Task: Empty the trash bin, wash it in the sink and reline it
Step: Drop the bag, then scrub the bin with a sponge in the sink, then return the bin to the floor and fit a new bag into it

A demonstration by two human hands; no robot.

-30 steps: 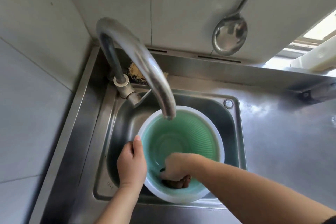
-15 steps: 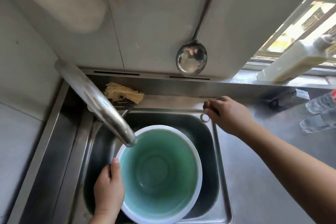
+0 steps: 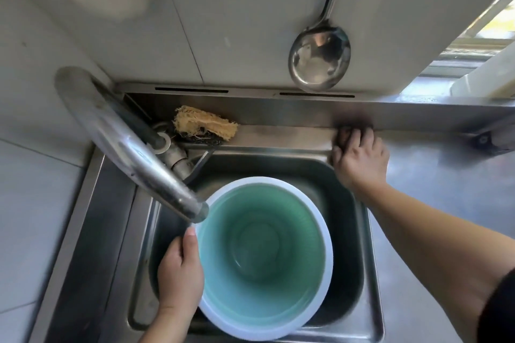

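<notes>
Stainless sink (image 3: 370,273) holds the green trash bin (image 3: 264,256) upright under the tap (image 3: 131,147), left hand (image 3: 179,273) gripping its near-left rim while the right hand (image 3: 359,159) sets a dark scrubber (image 3: 345,135) on the far ledge, fingers curled over it, so I'd keep the bin steady and rinse next.

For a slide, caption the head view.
Left hand steadies the green bin in the sink while right hand sets a scrubber on the ledge.

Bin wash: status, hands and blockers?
Left hand grips bin rim in the sink. Right hand on dark scrubber at back ledge. Faucet overhangs rim.
</notes>
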